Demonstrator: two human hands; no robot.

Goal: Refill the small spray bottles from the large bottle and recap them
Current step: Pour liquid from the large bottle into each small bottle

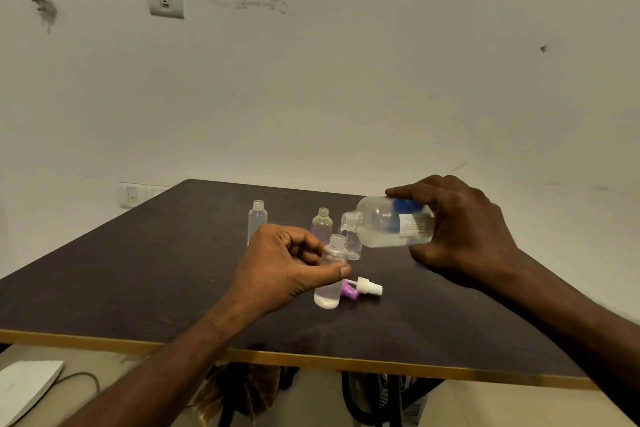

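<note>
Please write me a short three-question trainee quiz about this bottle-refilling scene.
1. True or false: the large bottle is tilted on its side in the right hand.
2. How many small open bottles are on the table, counting the one the left hand holds? A) two B) four C) six
3. Fill in: beside the white spray cap lies a ___ cap.

Key
1. True.
2. B: the held bottle, plus three behind.
3. Purple.

Left hand hides the far small bottle's base
</note>
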